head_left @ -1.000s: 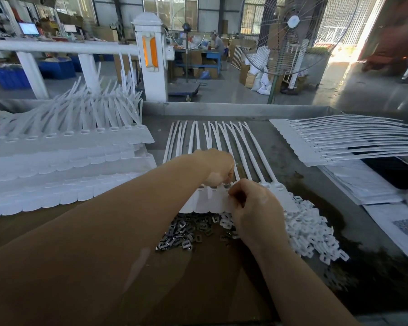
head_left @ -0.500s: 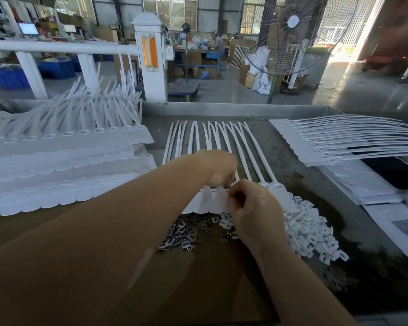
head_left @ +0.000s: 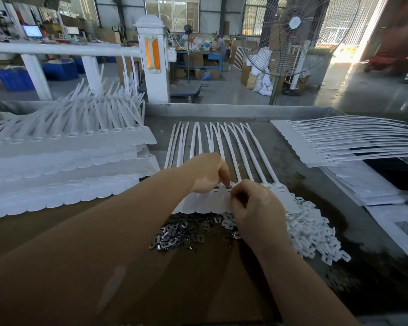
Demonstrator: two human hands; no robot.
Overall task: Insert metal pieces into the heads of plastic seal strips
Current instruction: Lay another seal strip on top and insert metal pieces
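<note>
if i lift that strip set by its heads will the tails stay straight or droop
The strip set would probably droop: its tails are long, thin and already curve where they lie. It likely weighs little, being thin plastic. The joined heads under the left hand and right hand look stiffer.

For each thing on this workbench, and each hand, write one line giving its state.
Left hand: fingers curled, pressing strip heads.
Right hand: pinching at the strip heads.
Seal strip row: flat, tails pointing away.
Metal pieces: loose pile.
White plastic pieces: loose heap.
Left strip stacks: layered.
</note>
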